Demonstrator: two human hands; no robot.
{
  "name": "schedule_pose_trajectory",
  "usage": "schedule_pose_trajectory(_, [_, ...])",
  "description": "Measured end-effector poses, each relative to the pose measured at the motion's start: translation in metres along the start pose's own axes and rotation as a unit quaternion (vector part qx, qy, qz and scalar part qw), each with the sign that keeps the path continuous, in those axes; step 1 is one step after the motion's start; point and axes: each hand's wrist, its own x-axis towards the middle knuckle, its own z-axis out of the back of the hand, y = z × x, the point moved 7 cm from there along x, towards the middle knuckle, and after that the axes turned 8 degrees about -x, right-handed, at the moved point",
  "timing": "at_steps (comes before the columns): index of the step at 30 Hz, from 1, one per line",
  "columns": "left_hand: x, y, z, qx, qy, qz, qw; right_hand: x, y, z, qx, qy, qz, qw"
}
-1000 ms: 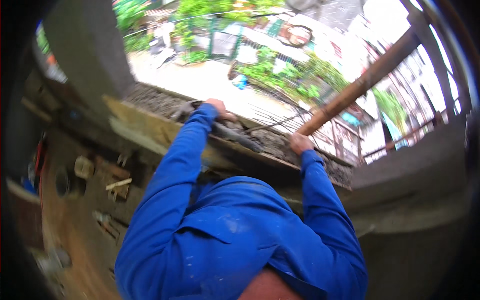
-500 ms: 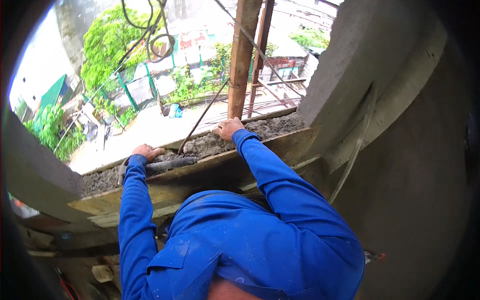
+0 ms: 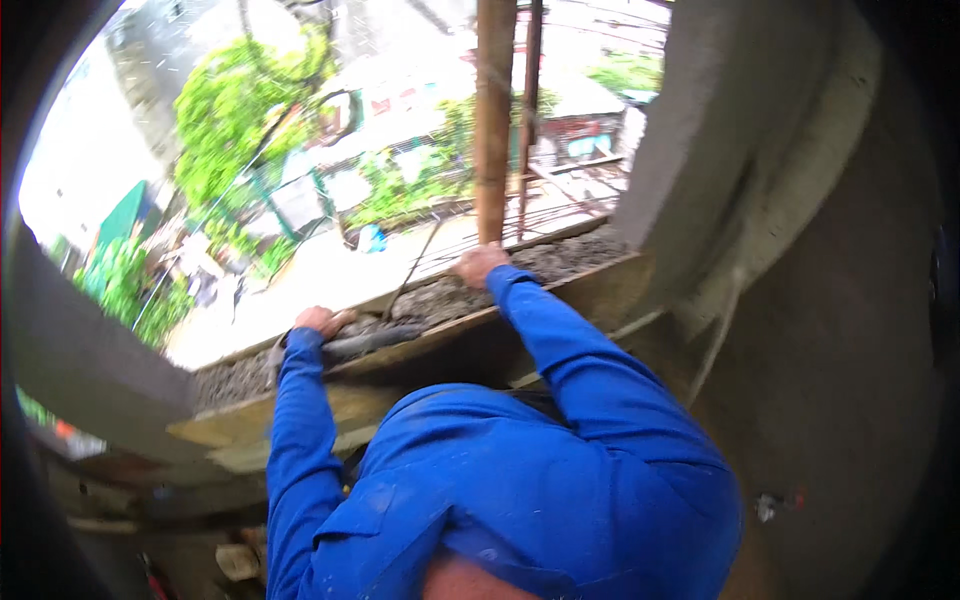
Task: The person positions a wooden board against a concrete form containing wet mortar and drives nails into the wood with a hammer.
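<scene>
Left hand (image 3: 322, 320) sits on the sill, fingers bent over the rough fill (image 3: 575, 255) just behind a grey bar (image 3: 375, 340); can't tell whether it's clamped on anything. Right hand (image 3: 483, 265) is further along, bent over the outer side of the sill by the foot of the wooden post (image 3: 492, 130); can't tell if it's gripping the post or just the edge.

Change in the last half second: mostly the view, slid so the whole window sits a bit lower and further right. Both hands hold the same spots relative to bar and post, and bar and fill look unmoved. My read: bracing or leaning, no progress on the fill in that interval.

Edges: front board (image 3: 600, 288) lines the room side of the sill, torso close up behind it. Outer lip drops away to the yard, so anything nudged outward would probably be lost. Left pier (image 3: 100, 350) and right pier (image 3: 690, 150) cap the ends.

Room: bare fill left of the left hand and right of the right one. Between them it's tighter: bar plus a thin rod (image 3: 413, 270) slanting up out of the sill. Right hand has the post just beside it, so outward travel looks limited there.
</scene>
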Motion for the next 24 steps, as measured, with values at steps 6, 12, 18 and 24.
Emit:
schedule_pose_trajectory(6, [0.005, -0.009, 0.01, -0.08, -0.027, 0.069, 0.994, -0.005, 0.005, -0.003, -0.092, -0.071, 0.113, 0.987])
schedule_pose_trajectory(12, [-0.007, -0.003, 0.024, -0.131, -0.014, 0.113, 0.985, 0.004, 0.005, -0.005, -0.114, -0.01, 0.065, 0.991])
schedule_pose_trajectory(18, [-0.014, 0.0, 0.022, -0.146, -0.028, 0.094, 0.984, 0.003, 0.008, -0.007, -0.016, -0.017, 0.061, 0.998])
schedule_pose_trajectory(24, [-0.032, -0.026, 0.051, -0.167, -0.048, -0.024, 0.984, 0.002, 0.001, -0.003, 0.061, -0.031, 0.049, 0.996])
